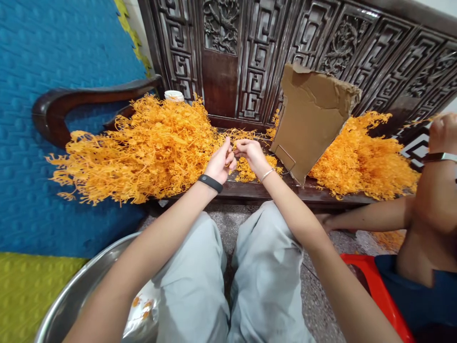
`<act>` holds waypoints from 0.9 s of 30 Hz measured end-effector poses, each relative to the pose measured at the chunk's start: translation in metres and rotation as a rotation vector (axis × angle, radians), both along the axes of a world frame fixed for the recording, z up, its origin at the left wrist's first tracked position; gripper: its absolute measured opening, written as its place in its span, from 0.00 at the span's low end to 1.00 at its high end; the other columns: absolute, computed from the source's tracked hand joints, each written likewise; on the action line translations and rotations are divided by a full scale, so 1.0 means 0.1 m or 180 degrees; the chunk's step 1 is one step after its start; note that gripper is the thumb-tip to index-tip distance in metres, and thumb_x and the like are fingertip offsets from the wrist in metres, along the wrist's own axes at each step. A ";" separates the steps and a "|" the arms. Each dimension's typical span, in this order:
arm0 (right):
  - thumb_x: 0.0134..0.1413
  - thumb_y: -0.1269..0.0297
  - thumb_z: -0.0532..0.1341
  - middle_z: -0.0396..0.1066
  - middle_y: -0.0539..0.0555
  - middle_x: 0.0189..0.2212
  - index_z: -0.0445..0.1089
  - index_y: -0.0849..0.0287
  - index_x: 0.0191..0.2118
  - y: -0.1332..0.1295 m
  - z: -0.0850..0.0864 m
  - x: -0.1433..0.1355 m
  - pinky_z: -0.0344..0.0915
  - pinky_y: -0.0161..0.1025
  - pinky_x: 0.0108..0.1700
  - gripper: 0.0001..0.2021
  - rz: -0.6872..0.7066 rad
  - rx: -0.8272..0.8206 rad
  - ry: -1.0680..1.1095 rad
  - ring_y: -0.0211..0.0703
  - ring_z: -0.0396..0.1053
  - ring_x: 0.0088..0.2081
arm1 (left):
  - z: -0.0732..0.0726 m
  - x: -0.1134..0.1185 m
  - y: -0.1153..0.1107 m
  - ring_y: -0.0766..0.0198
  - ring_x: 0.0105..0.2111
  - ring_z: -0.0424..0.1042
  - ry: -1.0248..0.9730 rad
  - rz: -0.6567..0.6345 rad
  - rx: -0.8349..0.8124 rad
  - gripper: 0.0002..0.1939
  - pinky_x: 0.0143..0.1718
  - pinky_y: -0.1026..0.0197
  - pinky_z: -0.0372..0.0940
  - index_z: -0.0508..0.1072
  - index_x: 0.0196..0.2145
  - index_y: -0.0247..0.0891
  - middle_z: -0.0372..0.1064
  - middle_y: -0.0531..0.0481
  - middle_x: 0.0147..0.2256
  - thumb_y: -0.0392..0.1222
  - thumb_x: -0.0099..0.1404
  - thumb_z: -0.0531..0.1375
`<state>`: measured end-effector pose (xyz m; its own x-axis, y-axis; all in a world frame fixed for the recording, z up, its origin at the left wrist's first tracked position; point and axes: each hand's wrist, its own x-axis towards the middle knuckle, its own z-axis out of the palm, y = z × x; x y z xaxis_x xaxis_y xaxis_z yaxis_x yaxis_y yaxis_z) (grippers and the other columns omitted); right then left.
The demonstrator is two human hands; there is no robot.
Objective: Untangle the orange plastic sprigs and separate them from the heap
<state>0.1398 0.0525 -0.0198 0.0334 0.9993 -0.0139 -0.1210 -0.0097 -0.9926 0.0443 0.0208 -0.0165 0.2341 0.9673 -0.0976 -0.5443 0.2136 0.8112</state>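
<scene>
My left hand [218,164], with a black band at the wrist, is closed in a pinch, thumb raised. My right hand [252,153], wearing a thin bangle, pinches close beside it. A bit of orange sprig seems to be between the fingertips, too small to make out clearly. Left of my hands lies a big heap of orange, finely branched sprigs [153,147], which look like plastic. Under and behind my fingers a smaller scatter of orange pieces [247,170] rests on the dark wooden bench [246,189].
A brown cardboard sheet [310,121] stands upright on the bench, with another orange heap [364,159] beyond it. At right sits another person [428,214] on a red stool [374,281]. A metal basin [85,274] is by my left leg. A white container [174,95] stands behind the left heap.
</scene>
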 end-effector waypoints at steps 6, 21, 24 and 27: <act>0.54 0.77 0.49 0.61 0.47 0.23 0.59 0.61 0.30 0.39 -0.07 0.17 0.64 0.32 0.31 0.07 -0.0958 -0.0124 -0.0268 0.32 0.64 0.25 | 0.12 -0.01 -0.20 0.76 0.08 0.45 0.0205 0.0428 0.0242 0.27 0.11 0.69 0.43 0.47 0.17 0.38 0.39 0.62 0.08 0.58 0.62 0.52; 0.41 0.78 0.53 0.67 0.55 0.32 0.62 0.60 0.30 0.59 -0.77 1.11 0.60 0.39 0.46 0.09 -0.1513 0.0339 -0.2345 0.41 0.64 0.36 | 0.02 -0.29 -0.31 0.71 0.16 0.61 0.2346 -0.1516 0.2264 0.11 0.19 0.68 0.58 0.75 0.33 0.35 0.68 0.51 0.19 0.46 0.58 0.60; 0.40 0.79 0.53 0.68 0.54 0.31 0.64 0.60 0.29 0.63 -0.83 1.13 0.61 0.40 0.46 0.09 -0.1460 0.0202 -0.2419 0.42 0.64 0.36 | -0.01 -0.27 -0.32 0.71 0.17 0.62 0.2626 -0.1432 0.2473 0.10 0.20 0.68 0.59 0.76 0.33 0.35 0.69 0.50 0.20 0.44 0.58 0.59; 0.39 0.79 0.53 0.69 0.53 0.30 0.66 0.60 0.30 0.64 -0.88 1.11 0.62 0.41 0.47 0.11 -0.1379 0.0091 -0.2414 0.42 0.65 0.36 | -0.01 -0.29 -0.31 0.69 0.17 0.63 0.2720 -0.1288 0.2473 0.10 0.20 0.68 0.59 0.77 0.32 0.36 0.69 0.51 0.20 0.44 0.57 0.59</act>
